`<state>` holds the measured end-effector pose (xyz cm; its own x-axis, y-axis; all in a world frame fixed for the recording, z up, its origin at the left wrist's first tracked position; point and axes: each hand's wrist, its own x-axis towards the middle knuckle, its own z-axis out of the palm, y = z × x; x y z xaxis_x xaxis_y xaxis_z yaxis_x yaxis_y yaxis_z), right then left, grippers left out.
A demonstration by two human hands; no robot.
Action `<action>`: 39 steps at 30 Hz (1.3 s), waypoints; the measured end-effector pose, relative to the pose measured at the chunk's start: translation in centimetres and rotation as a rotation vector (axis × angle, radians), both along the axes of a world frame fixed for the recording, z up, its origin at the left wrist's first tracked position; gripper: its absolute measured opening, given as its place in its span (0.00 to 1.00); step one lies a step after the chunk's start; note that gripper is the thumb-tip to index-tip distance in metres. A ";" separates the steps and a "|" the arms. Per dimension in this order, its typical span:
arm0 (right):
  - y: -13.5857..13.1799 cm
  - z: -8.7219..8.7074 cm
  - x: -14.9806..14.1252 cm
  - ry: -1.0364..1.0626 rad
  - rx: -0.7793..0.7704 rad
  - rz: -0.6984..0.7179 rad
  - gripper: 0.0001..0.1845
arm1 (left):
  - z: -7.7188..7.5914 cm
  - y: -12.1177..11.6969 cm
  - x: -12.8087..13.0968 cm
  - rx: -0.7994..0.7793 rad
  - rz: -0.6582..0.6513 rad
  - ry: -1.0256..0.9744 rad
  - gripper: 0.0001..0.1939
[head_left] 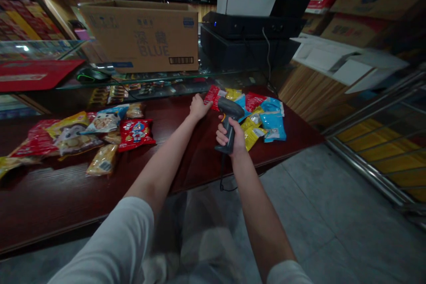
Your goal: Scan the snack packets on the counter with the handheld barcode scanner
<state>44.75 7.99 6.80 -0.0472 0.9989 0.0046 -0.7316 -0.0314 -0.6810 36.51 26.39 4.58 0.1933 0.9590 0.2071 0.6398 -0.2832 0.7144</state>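
Observation:
My right hand [237, 136] is wrapped round the handle of a dark grey barcode scanner [230, 106], whose cable hangs below over the table edge. The scanner's head points left and away from me, towards a red snack bag [213, 94]. My left hand [199, 108] grips that bag at its left side, with the fingertips partly hidden. Just right of the scanner lies a loose pile of snack bags: a yellow bag [252, 136], a blue bag [273, 127] and several more in red, yellow and blue.
More snacks lie on the left of the dark red table [133, 182], among them a red bag [137, 134] and a yellow bag [76, 133]. Behind stand a cardboard box [143, 37], a mouse [92, 75] and black equipment [249, 40]. A metal rack [369, 168] is at right.

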 end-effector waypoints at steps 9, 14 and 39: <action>0.3 -0.2 0.0 0.018 -0.040 -0.007 0.15 | -0.1 0.2 0.3 -0.024 -0.004 0.161 0.28; 0.2 -0.2 -0.1 -0.033 -0.033 0.003 0.15 | 0.7 -0.5 -2.3 -0.193 -0.067 -0.165 0.24; -1.4 -0.1 -0.9 -0.332 0.003 0.309 0.21 | 3.1 -10.4 -16.4 -0.764 -0.279 -1.208 0.15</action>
<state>43.86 6.62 6.75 -0.3431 0.9375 -0.0580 -0.4302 -0.2117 -0.8775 20.11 16.00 7.67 0.4688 0.8691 -0.1578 -0.4592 0.3924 0.7970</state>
